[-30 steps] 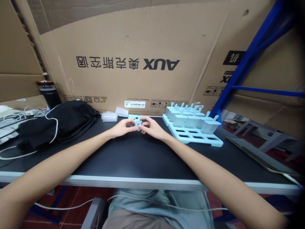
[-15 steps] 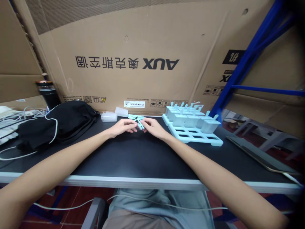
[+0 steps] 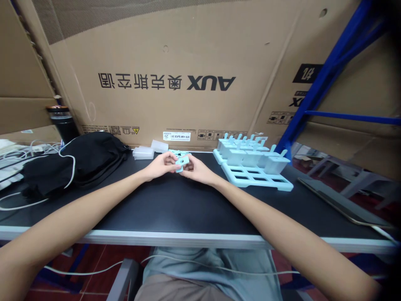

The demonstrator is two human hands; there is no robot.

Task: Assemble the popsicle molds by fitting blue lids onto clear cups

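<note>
Both hands meet over the back middle of the black table, fingers closed round a light blue popsicle-mould stick with a flat lid (image 3: pixel 183 160). My left hand (image 3: pixel 162 165) pinches it from the left, thumb in front. From the other side my right hand (image 3: pixel 197 170) grips it, its fingertips partly hidden behind. Just beyond lie more light blue sticks (image 3: pixel 178 152), largely covered by the hands. Two clear mould cups (image 3: pixel 143 153) rest left of them. To the right, a light blue popsicle-mould rack (image 3: pixel 246 182) carries several filled-in cups with upright stick handles (image 3: pixel 276 161).
A black bag (image 3: pixel 97 156) with white cables and a dark bottle (image 3: pixel 64 125) take up the left side. A tablet (image 3: pixel 341 200) lies at the right edge. Behind stands a large cardboard sheet (image 3: pixel 163 108), with a blue metal frame (image 3: pixel 322 83) at right.
The light blue stick piece has been raised off the pile and turned so its flat lid faces me. Both hands have drawn closer together around it.
</note>
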